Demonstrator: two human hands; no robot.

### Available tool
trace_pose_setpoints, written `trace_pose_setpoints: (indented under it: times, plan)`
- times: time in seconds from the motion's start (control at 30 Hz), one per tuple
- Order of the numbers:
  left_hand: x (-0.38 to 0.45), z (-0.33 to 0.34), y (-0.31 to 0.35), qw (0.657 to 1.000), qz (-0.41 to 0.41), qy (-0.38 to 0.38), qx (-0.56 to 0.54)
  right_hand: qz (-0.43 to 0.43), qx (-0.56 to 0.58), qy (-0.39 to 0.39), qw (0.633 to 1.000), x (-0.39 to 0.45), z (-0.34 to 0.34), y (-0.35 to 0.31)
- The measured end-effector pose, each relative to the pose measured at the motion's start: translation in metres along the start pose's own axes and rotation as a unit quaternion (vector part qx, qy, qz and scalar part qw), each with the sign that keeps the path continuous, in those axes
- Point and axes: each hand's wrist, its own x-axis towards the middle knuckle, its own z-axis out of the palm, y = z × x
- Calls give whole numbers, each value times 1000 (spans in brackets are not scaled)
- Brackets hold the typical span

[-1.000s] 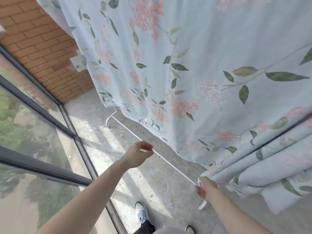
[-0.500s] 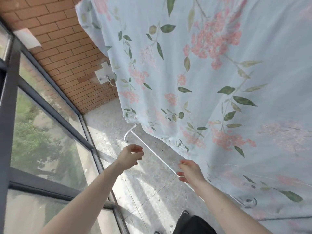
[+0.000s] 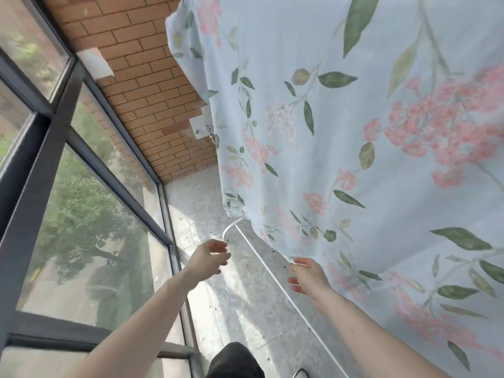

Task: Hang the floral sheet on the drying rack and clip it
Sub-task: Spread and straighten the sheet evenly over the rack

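The pale blue floral sheet hangs spread out over the drying rack and fills the upper right of the view. A thin white rack bar runs diagonally below its lower edge, ending in a curved corner. My left hand hovers just left of that bar with loosely curled fingers, holding nothing. To the right of the bar, my right hand is spread with its fingertips at the sheet's bottom hem. No clip is visible.
A brick wall with a white bracket stands behind the sheet. Dark-framed windows line the left side. Grey stone floor lies below, with my dark trouser leg at the bottom.
My right hand let go of the bunched sheet and rose to the hem, fingers spread. The left hand released the bar and moved up. The sheet now hangs spread out; the view tilted up.
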Motion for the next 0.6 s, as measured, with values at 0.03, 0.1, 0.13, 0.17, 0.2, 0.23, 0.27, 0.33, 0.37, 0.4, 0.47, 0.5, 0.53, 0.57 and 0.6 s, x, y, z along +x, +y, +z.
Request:
trace_pose_setpoints:
  times: [0.03,0.1,0.13,0.17,0.2,0.23,0.27,0.33,0.37,0.4,0.47,0.5,0.53,0.57,0.6]
  plan:
    - [8,-3,3,1000,-6,2,-4,2,-1,0,1000,5,2,-5]
    - [35,-10,8,1000,-23,1,-16,7,-3,5,1000,22,9,-16]
    - [49,-14,11,999,-35,-2,-23,10,-5,6,1000,31,12,-19]
    - [62,-17,13,998,-48,-3,-28,15,-5,7,1000,39,17,-21]
    - [77,-20,15,998,-59,-5,-32,22,-1,9,1000,48,23,-23]
    - [92,-22,18,997,-70,-5,-32,29,6,11,999,57,29,-25]
    - [105,-24,20,997,-78,-8,-27,35,12,13,999,66,36,-28]
    - [139,-32,22,996,-92,-20,-10,53,16,19,998,89,55,-34]
    - [155,-36,23,995,-98,-28,-3,63,16,22,998,100,65,-38]
    - [172,-40,24,994,-104,-36,5,72,14,23,997,111,74,-41]
    - [209,-50,23,993,-109,-52,21,90,15,30,995,135,95,-48]
    - [230,-55,21,992,-111,-60,26,97,13,34,995,149,107,-52]
    - [246,-58,20,991,-111,-65,31,102,10,36,994,159,117,-57]
    - [263,-61,18,991,-112,-69,38,107,7,39,993,170,126,-62]
    - [283,-65,11,989,-118,-76,44,113,0,43,993,186,139,-64]
